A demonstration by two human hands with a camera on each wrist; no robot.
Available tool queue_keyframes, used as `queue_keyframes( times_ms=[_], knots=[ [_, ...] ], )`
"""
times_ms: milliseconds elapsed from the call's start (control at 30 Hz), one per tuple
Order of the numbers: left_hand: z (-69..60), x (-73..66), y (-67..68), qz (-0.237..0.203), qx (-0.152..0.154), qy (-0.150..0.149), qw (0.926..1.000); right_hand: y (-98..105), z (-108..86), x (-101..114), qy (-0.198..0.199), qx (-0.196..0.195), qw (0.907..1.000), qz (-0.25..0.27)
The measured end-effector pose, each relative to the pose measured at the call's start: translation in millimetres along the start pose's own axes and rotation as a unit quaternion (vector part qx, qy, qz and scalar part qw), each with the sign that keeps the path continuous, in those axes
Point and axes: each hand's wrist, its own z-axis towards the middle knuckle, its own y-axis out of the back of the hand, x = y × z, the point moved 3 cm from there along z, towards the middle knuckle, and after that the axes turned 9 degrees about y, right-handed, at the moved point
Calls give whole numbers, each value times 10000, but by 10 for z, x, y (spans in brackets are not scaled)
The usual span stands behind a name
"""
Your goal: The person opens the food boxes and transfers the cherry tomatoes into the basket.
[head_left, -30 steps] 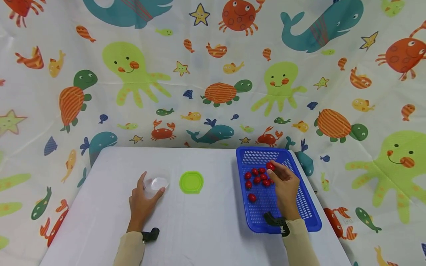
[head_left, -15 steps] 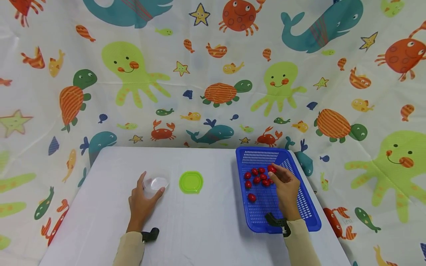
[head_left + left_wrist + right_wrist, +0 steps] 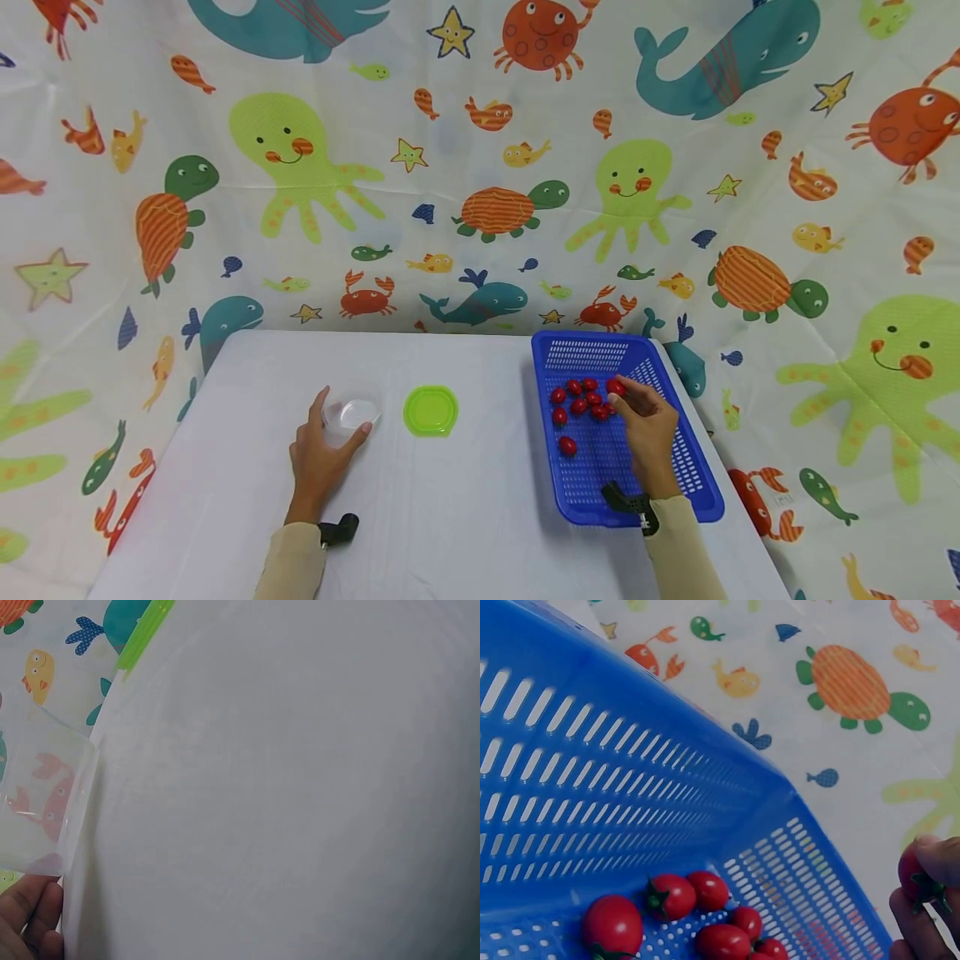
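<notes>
My left hand (image 3: pixel 322 458) curves its thumb and fingers around a clear plastic cup (image 3: pixel 354 414) on the left of the table. In the left wrist view the see-through cup (image 3: pixel 45 799) shows at the left edge, with fingertips at its base. Over the blue basket (image 3: pixel 564 500) my right hand (image 3: pixel 651 425) pinches a cherry tomato (image 3: pixel 616 387) between thumb and fingers. The right wrist view shows this tomato (image 3: pixel 919 876) with its green stem cap. Several more cherry tomatoes (image 3: pixel 579 406) lie on the basket's floor, one (image 3: pixel 567 447) apart from the others.
A round green lid (image 3: pixel 431 411) lies on the white table (image 3: pixel 480 517) between the cup and the basket. The basket has high slotted walls and sits near the table's right edge. Behind stands a cloth (image 3: pixel 480 275) printed with sea animals.
My right hand has shifted slightly right and toward me with the tomato in its fingers. The left hand, cup and lid have stayed in place.
</notes>
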Motion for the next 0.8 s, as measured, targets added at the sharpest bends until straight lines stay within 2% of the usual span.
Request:
queue_keyframes(
  times_ms=[367, 800],
  knots=[
    [2, 9, -6, -22, -24, -14, 10000, 40, 26, -27, -139, 51, 9998, -148],
    [7, 9, -2, -32, 40, 52, 10000, 114, 76, -91, -473, 475, 9961, -570]
  ],
)
